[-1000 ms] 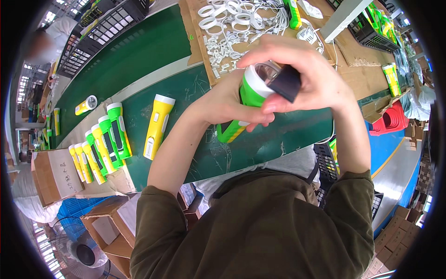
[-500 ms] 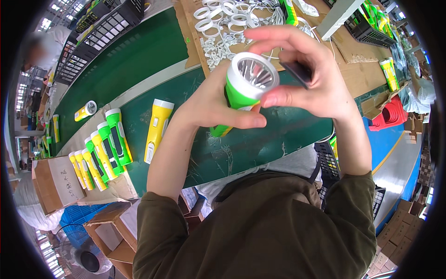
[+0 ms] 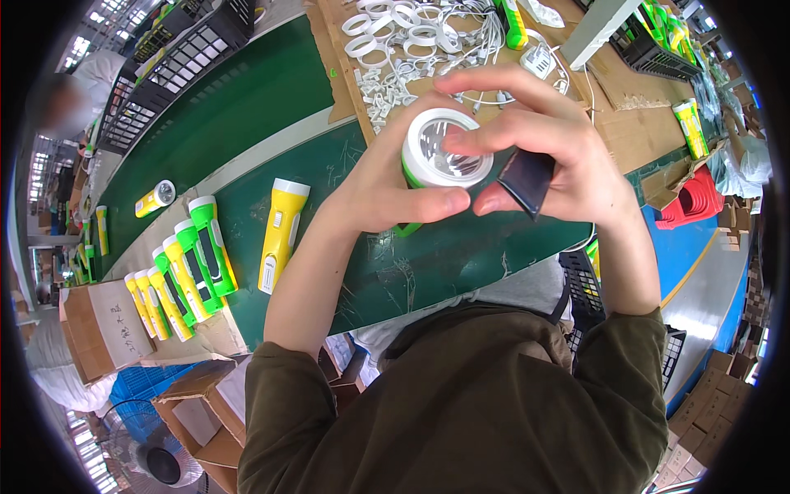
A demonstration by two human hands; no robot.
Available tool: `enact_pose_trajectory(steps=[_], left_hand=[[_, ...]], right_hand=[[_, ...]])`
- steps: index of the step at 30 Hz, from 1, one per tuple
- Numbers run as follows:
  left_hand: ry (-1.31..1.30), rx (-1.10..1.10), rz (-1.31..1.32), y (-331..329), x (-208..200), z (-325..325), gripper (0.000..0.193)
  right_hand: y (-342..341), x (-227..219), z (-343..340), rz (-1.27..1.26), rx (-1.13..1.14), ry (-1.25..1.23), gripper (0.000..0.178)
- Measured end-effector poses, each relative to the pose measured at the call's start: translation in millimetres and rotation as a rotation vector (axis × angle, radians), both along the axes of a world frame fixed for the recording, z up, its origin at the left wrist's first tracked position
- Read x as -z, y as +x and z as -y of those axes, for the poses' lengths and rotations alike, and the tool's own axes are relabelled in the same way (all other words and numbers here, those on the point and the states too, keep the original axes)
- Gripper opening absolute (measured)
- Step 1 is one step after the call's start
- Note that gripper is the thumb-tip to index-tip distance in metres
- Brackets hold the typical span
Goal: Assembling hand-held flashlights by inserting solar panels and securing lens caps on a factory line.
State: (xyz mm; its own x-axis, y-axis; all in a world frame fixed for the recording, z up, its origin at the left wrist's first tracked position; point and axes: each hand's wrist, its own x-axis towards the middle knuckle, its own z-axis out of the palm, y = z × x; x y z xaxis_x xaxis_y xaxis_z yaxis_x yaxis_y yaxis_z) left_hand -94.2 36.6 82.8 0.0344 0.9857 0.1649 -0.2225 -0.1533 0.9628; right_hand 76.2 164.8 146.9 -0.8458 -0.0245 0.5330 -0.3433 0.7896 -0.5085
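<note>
Above the green bench [image 3: 448, 259] | your left grip [image 3: 385, 183] wraps a white-rimmed green flashlight [image 3: 421, 169] | your right grip [image 3: 568, 152], half-curled, holds a dark flat panel [image 3: 527, 181], one finger [image 3: 498, 134] over the lens [image 3: 436, 151]

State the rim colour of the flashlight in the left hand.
The rim is white, best seen in the head view.

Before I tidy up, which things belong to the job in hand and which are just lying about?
Likely the job's:
white-rimmed green flashlight, left grip
dark rectangular piece, right grip
nearest yellow-and-white flashlight

Probably just lying about:
electric fan
red plastic item
open cardboard box
</note>
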Motion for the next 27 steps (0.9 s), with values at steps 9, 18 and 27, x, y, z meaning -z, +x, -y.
enact_pose_trajectory(steps=[9,18,27], left_hand=[[0.144,-0.104,-0.031,4,8,-4,0.07],[0.156,-0.167,-0.136,6,21,-8,0.065],[0.068,-0.064,-0.05,4,45,-16,0.062]], right_hand=[[2,15,2,-0.004,0.067,-0.047,0.045],[7,24,1,0.007,0.092,-0.147,0.036],[5,35,-1,0.078,0.154,-0.126,0.032]])
